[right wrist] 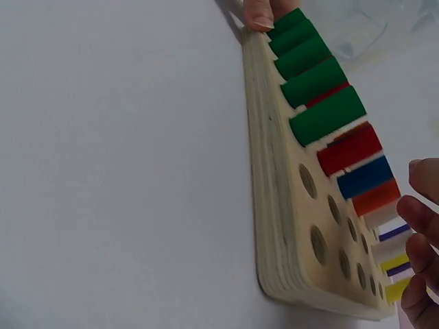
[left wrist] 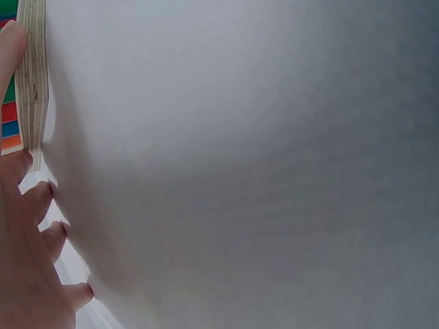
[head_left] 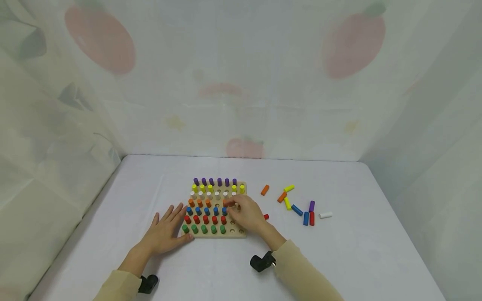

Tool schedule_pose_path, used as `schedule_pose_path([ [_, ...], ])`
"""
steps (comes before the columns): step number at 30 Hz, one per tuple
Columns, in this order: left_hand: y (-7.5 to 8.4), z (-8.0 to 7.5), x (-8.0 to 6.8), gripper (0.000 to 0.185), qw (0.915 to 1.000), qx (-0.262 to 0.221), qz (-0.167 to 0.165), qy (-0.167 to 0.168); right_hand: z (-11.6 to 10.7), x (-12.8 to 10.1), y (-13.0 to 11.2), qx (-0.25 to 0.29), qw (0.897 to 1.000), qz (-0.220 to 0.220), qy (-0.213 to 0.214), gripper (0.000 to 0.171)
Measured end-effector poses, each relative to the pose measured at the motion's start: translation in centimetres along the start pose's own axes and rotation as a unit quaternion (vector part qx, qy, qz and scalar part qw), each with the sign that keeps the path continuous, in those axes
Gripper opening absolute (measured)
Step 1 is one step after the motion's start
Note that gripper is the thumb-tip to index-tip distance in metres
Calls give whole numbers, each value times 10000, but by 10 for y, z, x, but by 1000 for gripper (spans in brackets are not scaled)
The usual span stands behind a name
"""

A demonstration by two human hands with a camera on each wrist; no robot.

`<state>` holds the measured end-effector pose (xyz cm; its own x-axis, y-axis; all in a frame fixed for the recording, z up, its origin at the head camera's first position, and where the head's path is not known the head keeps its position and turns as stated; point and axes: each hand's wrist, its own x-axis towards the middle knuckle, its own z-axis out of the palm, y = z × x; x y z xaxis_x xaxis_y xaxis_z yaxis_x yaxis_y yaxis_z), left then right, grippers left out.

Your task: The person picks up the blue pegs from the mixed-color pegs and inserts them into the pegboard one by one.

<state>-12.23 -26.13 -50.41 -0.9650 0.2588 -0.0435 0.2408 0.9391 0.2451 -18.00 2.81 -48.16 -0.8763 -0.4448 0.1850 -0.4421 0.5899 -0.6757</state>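
Observation:
A wooden pegboard (head_left: 241, 235) carries rows of purple, yellow, white, orange, blue, red and green pegs, with several bare holes toward its right side. My left hand (head_left: 163, 234) lies beside its left edge, fingers spread on the table and thumb at the near left corner. Over the right half is my right hand (head_left: 244, 212), fingers bent, their tips right at an orange peg (head_left: 224, 202). In the right wrist view that orange peg (right wrist: 376, 198) stands behind a blue peg (right wrist: 365, 177); thumb and fingers are parted above the peg tops with nothing visible between them.
Loose pegs lie right of the board: orange (head_left: 265, 190), yellow (head_left: 289, 188), blue (head_left: 297, 210), purple (head_left: 311, 206), red (head_left: 311, 218) and white (head_left: 325, 215) among them. One red peg (head_left: 266, 216) is partly behind the right hand. Printed curtains surround the white table (head_left: 211, 271).

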Motion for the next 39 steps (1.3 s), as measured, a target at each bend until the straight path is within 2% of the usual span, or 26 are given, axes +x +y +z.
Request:
schedule_pose_path([
  [12,2,-3,-1,95,10000,28,13,-17,-42,-12,24,-107,9981,176,586,20],
  [24,1,-2,0,96,10000,-10,23,7,-82,-32,64,-157,9927,-18,1197,19],
  [32,1,-2,0,96,10000,7,35,40,-108,-50,89,-312,9920,371,1165,25],
  [39,2,-3,-1,95,10000,-3,28,55,-118,-63,98,-675,9904,734,953,29],
])
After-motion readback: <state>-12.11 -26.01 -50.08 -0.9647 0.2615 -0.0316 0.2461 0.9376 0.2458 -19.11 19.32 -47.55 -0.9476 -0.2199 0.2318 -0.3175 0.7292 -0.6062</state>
